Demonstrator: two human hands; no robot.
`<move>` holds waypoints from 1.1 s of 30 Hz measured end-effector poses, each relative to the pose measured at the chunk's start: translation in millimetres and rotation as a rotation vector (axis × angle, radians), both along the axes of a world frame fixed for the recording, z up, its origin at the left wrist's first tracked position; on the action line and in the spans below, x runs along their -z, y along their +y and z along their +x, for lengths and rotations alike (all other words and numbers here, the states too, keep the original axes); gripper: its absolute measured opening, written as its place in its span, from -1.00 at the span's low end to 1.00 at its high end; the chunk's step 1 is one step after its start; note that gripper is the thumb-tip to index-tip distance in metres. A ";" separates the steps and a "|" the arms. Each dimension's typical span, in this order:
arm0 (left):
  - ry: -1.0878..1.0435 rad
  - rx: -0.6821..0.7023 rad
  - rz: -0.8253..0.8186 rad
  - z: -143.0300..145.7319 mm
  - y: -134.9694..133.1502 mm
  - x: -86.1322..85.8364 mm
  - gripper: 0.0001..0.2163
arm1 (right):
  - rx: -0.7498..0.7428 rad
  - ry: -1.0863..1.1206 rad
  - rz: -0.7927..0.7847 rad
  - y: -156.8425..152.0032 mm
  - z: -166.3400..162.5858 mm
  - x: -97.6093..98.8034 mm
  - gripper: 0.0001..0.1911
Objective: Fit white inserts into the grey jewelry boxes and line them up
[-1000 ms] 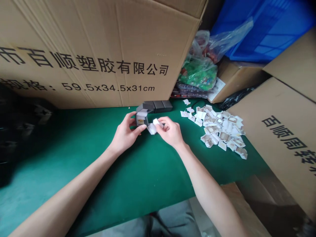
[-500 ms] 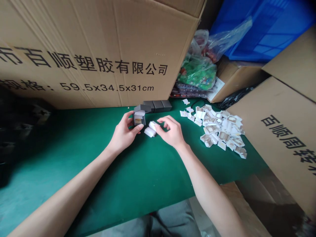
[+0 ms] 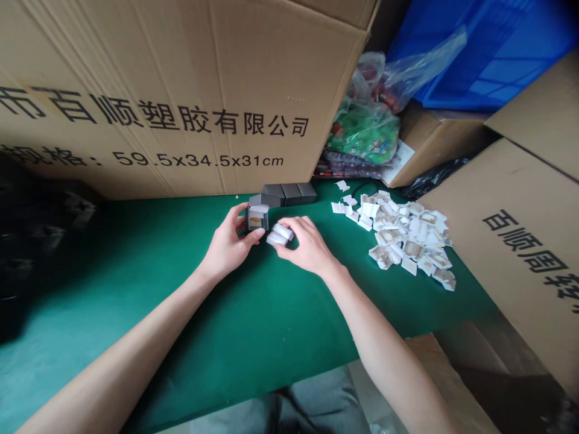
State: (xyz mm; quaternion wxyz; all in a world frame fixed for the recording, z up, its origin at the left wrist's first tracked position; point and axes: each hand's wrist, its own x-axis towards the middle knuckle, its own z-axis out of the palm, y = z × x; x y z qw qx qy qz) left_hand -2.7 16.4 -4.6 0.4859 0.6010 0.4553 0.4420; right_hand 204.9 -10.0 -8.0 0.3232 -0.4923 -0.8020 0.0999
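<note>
My left hand (image 3: pixel 226 244) grips a small dark grey hinged box (image 3: pixel 259 214) that stands open on the green table, its pale lining and a small gold item showing inside. My right hand (image 3: pixel 305 244) is closed on a folded white insert piece (image 3: pixel 279 234) held right beside the open box. Just behind them, a row of closed dark grey boxes (image 3: pixel 290 193) lies against the big carton. A heap of several white and beige inserts (image 3: pixel 402 235) is spread on the table to the right of my right hand.
A large printed cardboard carton (image 3: pixel 181 90) walls off the back of the green table (image 3: pixel 253 313). More cartons (image 3: pixel 520 241) stand at the right, with plastic bags (image 3: pixel 366 126) and a blue crate (image 3: pixel 488 48) behind. Dark clutter (image 3: pixel 31 241) lies at the left.
My right hand has folded the white insert and brought it lower and closer to the open box. My left hand has kept hold of the box, shifting it only slightly.
</note>
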 end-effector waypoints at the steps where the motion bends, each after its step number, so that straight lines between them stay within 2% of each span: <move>1: -0.001 0.005 0.000 -0.1 0.0 0.1 -0.33 | -0.003 -0.002 -0.009 0.0 -0.3 -0.5 -0.56; 5: 0.007 0.016 0.007 -0.8 0.7 1.6 -0.32 | -0.023 -0.047 -0.028 0.2 -0.5 -3.8 -0.61; 13: 0.041 0.011 0.013 -1.4 0.6 1.6 -0.29 | -0.023 -0.066 0.058 1.5 0.5 -3.4 -0.67; 16: 0.085 0.015 0.024 -1.9 0.5 2.6 -0.27 | 0.004 -0.034 0.124 0.8 0.4 -4.8 -0.68; 24: 0.209 0.071 0.179 -4.3 1.8 9.0 -0.31 | 0.001 0.013 0.338 1.8 -3.7 -2.6 -0.71; 33: 0.296 0.066 0.199 -3.6 0.0 5.3 -0.26 | -0.003 -0.001 0.324 -0.3 -12.9 -1.6 -0.69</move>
